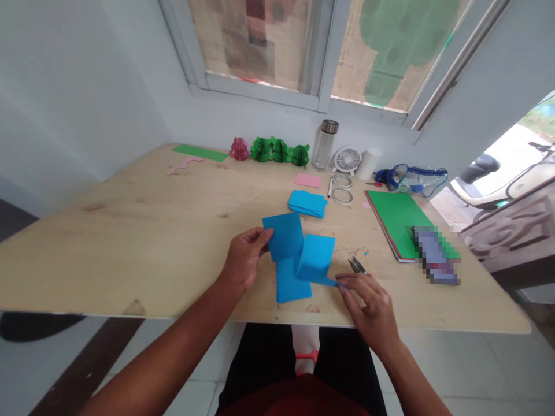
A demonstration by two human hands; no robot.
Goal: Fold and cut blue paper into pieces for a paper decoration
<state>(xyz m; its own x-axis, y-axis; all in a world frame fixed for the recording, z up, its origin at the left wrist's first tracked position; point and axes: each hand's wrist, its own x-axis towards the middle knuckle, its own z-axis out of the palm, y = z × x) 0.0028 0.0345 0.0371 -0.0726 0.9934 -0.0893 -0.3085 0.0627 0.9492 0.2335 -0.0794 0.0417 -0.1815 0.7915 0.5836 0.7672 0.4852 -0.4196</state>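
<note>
Currently, the left hand [245, 257] grips the left edge of a blue square sheet [284, 237], its thumb pressed on the upper face. This sheet is positioned above the front part of the table [182, 248], near the person. The right hand [369, 303] pinches the lower right corner of a curled blue sheet [318, 254] between thumb and fingers. The two blue pieces meet or overlap between the hands; whether they are joined cannot be determined. Directly below them, a front blue stack [293, 283] lies on the table, partly covered. A rear blue stack [307, 203], slightly fanned, lies beyond the square sheet, with a pink sheet [308, 181] behind it. The scissors [357, 265] lie just beyond the right fingers, blades visible; their handles are hidden by the hand. To the right is a green folder [390, 219] bearing a pixelated object [436, 257]. Along the wall stand green paper ornaments [280, 151], a transparent bottle [324, 149], a small white fan [347, 160] and a white cylinder [370, 164].
</note>
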